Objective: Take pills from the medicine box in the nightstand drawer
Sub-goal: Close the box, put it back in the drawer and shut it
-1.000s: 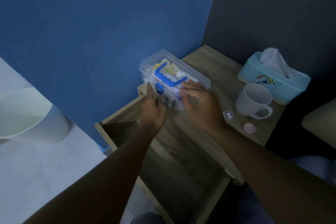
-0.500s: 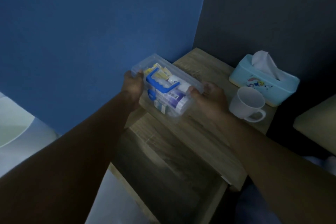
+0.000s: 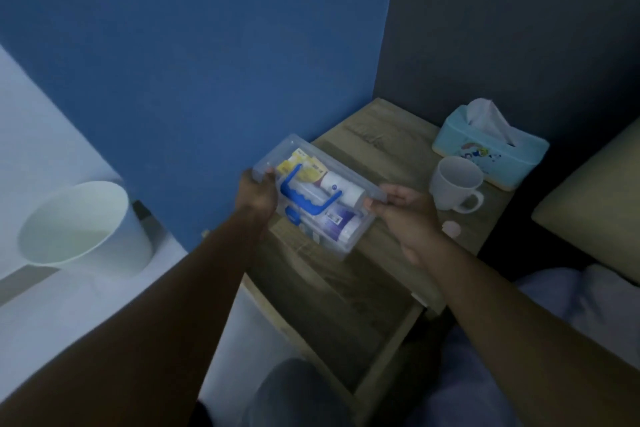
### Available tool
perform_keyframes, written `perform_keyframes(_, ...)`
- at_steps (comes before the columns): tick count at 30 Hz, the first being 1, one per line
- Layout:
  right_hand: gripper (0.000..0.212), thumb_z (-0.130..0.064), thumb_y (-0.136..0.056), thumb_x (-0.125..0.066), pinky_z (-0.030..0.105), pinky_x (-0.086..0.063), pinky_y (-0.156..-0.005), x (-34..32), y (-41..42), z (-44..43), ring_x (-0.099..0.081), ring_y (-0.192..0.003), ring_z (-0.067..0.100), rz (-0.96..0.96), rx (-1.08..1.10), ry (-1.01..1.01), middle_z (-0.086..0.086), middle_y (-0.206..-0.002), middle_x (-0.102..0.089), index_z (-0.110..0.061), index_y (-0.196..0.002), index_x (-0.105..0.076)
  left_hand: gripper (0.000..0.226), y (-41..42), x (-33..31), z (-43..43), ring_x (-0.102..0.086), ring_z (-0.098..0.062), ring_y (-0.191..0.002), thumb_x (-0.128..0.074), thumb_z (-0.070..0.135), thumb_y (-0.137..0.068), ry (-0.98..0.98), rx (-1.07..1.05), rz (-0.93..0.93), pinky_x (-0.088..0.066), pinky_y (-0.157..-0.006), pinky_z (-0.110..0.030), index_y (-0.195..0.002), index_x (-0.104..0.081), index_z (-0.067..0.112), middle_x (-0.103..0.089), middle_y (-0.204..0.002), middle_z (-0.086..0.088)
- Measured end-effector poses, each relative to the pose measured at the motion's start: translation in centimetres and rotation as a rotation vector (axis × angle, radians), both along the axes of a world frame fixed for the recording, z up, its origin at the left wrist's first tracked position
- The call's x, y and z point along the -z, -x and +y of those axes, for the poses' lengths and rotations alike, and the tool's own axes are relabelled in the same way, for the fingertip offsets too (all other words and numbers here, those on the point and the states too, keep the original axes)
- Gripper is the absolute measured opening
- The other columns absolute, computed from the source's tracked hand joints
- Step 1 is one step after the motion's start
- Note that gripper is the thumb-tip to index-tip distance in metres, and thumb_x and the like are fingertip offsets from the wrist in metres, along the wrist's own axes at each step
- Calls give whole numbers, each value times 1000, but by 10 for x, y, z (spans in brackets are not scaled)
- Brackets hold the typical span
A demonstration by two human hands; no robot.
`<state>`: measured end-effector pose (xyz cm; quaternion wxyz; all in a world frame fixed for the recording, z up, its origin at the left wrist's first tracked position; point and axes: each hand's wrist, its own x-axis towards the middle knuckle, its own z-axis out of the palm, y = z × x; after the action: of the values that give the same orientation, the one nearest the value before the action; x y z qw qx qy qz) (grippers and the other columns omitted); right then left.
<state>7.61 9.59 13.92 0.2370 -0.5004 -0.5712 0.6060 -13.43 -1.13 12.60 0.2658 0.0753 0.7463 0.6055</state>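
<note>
The open nightstand drawer lies nearest, pulled out toward the person, and looks empty inside. Above its far end, at the near left corner of the worktop, the clear medicine box is held in the air, tilted, with its lid closed. The left hand clasps its left end, and the right hand holds its right end with fingers curled around the rim.

The box is probably light, stiff plastic, smooth enough to slip, and the tubes and packets inside would likely shift when it tips. The two ends or the blue handle on the lid seem the surest places to grip.

Farther back on the right side of the worktop stand a white mug, a small pink round thing near the right edge, and a tissue box at the far right corner. The worktop's middle is bare, so nothing blocks setting the box down there. A white bin sits on the floor to the left.
</note>
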Motion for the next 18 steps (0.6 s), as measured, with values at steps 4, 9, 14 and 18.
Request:
perform_keyframes(4, 61, -19, -75, -84, 37, -60, -86, -2, -21, -36, -71, -99, 15, 11, 5, 23, 3, -121, -70, -14, -130, -60, 52, -11, -2, -31, -57, -34, -121, -53, 40, -97, 89, -20, -27, -48, -104, -50, -136, -48, 6, -56, -134, -15)
perform_keyframes(9, 53, -22, -77, -81, 28, -62, -68, 13, -44, -75, -75, -87, 10, -29, -46, 82, 1, -112, -74, -19, -127, -62, 46, -26, 16, -63, -60, -23, -91, -55, 39, -94, 248, -8, -61, -53, -78, -38, -128, -53, 8, -61, -108, -12)
perform_keyframes(14, 48, -22, -79, -78, 31, -62, -71, 45, -53, -98, -75, -89, 12, -79, -62, 182, 1, -111, -74, -21, -124, -62, 43, -33, 43, -83, -62, -19, -86, -53, 38, -96, 268, 38, -190, -54, -64, -33, -132, -48, 15, -58, -96, -4)
perform_keyframes(18, 56, -17, -83, -73, 31, -60, -73, 66, -50, -104, -70, -99, 15, -98, -8, 203, 4, -122, -68, -19, -136, -54, 49, -39, 66, -85, -66, -24, -94, -51, 40, -95, 317, 88, -317, -59, -76, -40, -138, -43, 17, -61, -106, -10)
